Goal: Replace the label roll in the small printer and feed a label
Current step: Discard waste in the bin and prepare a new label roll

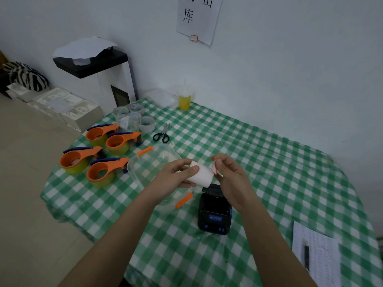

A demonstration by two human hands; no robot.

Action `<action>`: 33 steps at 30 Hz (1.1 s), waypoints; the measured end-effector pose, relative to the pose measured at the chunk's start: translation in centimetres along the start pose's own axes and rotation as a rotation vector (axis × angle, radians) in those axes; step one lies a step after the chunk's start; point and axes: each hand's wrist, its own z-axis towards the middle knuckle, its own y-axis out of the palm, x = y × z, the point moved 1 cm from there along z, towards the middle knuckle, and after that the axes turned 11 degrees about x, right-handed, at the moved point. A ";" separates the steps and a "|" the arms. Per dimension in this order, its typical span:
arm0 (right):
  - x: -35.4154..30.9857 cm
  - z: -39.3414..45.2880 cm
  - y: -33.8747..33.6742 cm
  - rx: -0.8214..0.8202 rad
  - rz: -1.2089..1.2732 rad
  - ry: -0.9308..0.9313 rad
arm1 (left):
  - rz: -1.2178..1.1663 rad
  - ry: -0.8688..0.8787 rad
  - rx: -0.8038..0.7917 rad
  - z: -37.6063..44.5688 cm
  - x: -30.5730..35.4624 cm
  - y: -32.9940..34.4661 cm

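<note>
A white label roll is held in the air above the table, gripped around its left end by my left hand. My right hand pinches a small red-edged sticker or label end at the roll's right end. Below the hands, a small black printer with blue buttons sits on the green checked tablecloth; its lid stands open and the roll bay looks empty.
A clear plastic box with orange clips lies left of the printer. Several orange tape dispensers, tape rolls and scissors sit at the left. A yellow cup stands by the wall. A printed sheet with a pen lies at right.
</note>
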 end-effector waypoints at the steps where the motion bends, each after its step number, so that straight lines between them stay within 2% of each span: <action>1: -0.2 0.0 -0.1 0.030 -0.034 -0.048 | 0.020 0.009 0.013 0.1 -0.1 0.0; 4: -1.5 -0.5 0.1 0.099 -0.224 -0.203 | 0.196 0.048 0.093 0.8 -0.3 0.3; 8: -2.0 -2.3 2.4 -0.023 -0.442 -0.302 | 0.509 0.174 0.185 1.7 0.2 1.2; 10: -0.8 -3.4 3.6 0.006 -0.539 -0.340 | 0.588 0.218 0.245 2.3 0.2 1.7; 13: 1.3 -4.5 4.7 0.197 -0.427 -0.291 | 0.466 0.116 0.374 3.0 0.0 2.4; 16: 2.9 -4.4 5.0 0.316 -0.343 -0.207 | 0.354 0.064 0.424 3.3 -0.1 2.8; 20: 2.6 -3.8 4.6 0.324 -0.291 -0.034 | 0.390 0.113 0.476 3.2 -0.5 3.0; 23: 2.5 -3.4 3.9 0.272 -0.160 0.070 | 0.358 0.151 0.447 3.1 -0.5 3.3; 25: 3.0 -3.0 2.9 0.349 -0.155 0.074 | 0.321 0.167 0.443 3.0 -0.3 3.5; 27: 3.6 -2.4 1.2 0.458 -0.240 0.004 | 0.238 0.148 0.433 2.8 -0.4 3.5; 29: 4.2 -1.9 -1.1 0.477 -0.388 -0.149 | 0.166 0.096 0.370 2.8 -1.0 3.5; 31: 4.9 -1.3 -3.2 0.349 -0.586 -0.283 | 0.160 0.039 0.259 2.8 -2.0 3.8; 33: 5.4 -1.0 -4.7 0.173 -0.761 -0.339 | 0.169 0.006 0.137 2.5 -3.1 4.3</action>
